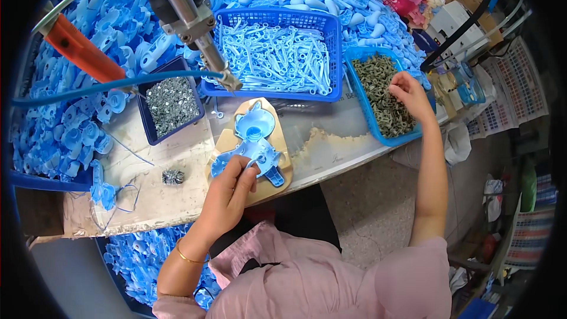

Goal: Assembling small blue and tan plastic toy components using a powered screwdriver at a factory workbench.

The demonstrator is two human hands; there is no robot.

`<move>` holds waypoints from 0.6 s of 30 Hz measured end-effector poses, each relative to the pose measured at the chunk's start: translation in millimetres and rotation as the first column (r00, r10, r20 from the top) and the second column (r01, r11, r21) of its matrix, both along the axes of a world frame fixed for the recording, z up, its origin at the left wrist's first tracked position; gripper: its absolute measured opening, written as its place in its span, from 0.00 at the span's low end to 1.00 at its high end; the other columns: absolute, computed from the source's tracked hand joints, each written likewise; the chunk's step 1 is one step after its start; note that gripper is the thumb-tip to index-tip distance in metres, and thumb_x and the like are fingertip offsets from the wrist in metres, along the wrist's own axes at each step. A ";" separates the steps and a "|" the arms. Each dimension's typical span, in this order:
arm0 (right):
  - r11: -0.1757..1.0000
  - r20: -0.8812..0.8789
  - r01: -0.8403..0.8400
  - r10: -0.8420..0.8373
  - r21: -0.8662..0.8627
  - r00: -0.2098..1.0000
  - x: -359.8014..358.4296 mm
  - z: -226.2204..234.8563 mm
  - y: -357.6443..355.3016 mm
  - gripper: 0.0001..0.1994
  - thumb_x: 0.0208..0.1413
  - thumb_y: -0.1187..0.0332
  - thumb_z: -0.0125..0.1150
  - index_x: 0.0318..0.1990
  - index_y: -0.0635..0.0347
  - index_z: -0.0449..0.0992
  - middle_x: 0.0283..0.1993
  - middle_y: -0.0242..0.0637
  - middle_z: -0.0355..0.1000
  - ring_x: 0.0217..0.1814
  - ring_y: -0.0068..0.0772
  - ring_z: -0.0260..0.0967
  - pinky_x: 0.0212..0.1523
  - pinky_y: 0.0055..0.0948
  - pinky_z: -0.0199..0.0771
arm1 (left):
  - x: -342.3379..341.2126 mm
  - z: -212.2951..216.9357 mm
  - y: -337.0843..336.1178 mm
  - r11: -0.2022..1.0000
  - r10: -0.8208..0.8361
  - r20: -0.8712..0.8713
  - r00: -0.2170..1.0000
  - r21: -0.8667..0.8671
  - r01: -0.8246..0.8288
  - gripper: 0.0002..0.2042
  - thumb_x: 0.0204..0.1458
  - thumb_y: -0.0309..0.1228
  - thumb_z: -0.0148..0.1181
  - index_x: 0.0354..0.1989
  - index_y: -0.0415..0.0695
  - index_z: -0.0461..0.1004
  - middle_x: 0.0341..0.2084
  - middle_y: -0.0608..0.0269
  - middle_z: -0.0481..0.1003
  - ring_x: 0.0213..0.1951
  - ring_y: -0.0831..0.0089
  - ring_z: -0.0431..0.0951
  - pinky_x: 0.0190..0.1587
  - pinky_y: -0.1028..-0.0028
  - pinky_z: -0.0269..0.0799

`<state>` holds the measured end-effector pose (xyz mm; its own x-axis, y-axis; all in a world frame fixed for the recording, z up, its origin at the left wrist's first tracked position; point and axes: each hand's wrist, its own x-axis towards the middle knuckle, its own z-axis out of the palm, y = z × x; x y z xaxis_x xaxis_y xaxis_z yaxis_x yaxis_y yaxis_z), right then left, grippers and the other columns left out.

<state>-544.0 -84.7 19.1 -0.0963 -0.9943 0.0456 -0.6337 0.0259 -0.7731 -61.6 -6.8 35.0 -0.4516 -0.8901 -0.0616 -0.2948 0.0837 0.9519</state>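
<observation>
Across the cluttered worktop [136, 204], action at both ends!
At right sits the bright-blue basket [401, 139] of grey-green plastic-like pieces [375, 88]; in front of the person, the wooden block [280, 133] carries the blue figure-shaped shell [254, 133]. The left hand [229, 192] is at the shell's lower part, fingers bunched, grip unclear; the right hand [411, 97] curls over the pieces, fingers drawn in, whether pinching one I can't tell.
</observation>
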 end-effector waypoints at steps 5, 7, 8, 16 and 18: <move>0.981 0.316 -0.154 0.110 0.119 0.943 66.9 33.8 10.1 0.09 0.62 0.72 0.59 0.47 0.62 0.77 0.41 0.30 0.74 0.41 0.23 0.72 0.47 0.25 0.74 | -6.9 2.5 -1.3 0.999 0.038 -0.026 0.999 0.012 -0.038 0.09 0.67 0.33 0.47 0.44 0.39 0.67 0.25 0.61 0.71 0.29 0.72 0.72 0.35 0.72 0.68; 0.949 0.470 -0.275 0.174 0.155 0.865 124.3 42.7 15.8 0.06 0.62 0.73 0.58 0.44 0.63 0.78 0.41 0.31 0.74 0.40 0.24 0.73 0.47 0.24 0.74 | -7.6 0.9 -2.0 0.999 0.042 -0.001 0.999 0.025 -0.042 0.09 0.67 0.33 0.48 0.44 0.40 0.67 0.25 0.61 0.71 0.29 0.72 0.72 0.35 0.72 0.68; 0.922 0.353 -0.386 0.353 0.024 0.866 143.9 41.2 15.7 0.06 0.62 0.73 0.59 0.43 0.63 0.78 0.40 0.30 0.73 0.39 0.23 0.72 0.46 0.24 0.74 | -9.1 1.7 -2.8 0.998 0.035 -0.018 0.999 0.053 -0.034 0.08 0.67 0.33 0.48 0.44 0.40 0.67 0.24 0.61 0.71 0.28 0.72 0.72 0.34 0.72 0.68; 0.784 0.632 -0.585 0.349 0.207 0.692 255.7 29.8 29.9 0.04 0.62 0.72 0.59 0.40 0.62 0.72 0.32 0.28 0.71 0.29 0.16 0.68 0.32 0.18 0.70 | -5.9 -5.4 -3.1 0.986 0.076 -0.143 0.987 0.158 -0.053 0.08 0.68 0.31 0.48 0.40 0.39 0.66 0.24 0.69 0.67 0.28 0.84 0.66 0.32 0.81 0.63; 0.754 0.668 -0.609 0.321 0.249 0.671 261.1 26.8 30.2 0.04 0.62 0.72 0.59 0.40 0.62 0.72 0.30 0.29 0.71 0.28 0.17 0.69 0.31 0.19 0.71 | -3.9 -5.6 -1.4 0.986 0.094 -0.159 0.983 0.155 -0.069 0.08 0.68 0.32 0.48 0.40 0.40 0.66 0.24 0.69 0.67 0.27 0.84 0.66 0.31 0.81 0.63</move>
<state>-282.9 -54.5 46.0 0.5211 -0.8064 -0.2797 -0.1132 0.2595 -0.9591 -65.4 -8.2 29.4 -0.3931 -0.9108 -0.1265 -0.1330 -0.0798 0.9879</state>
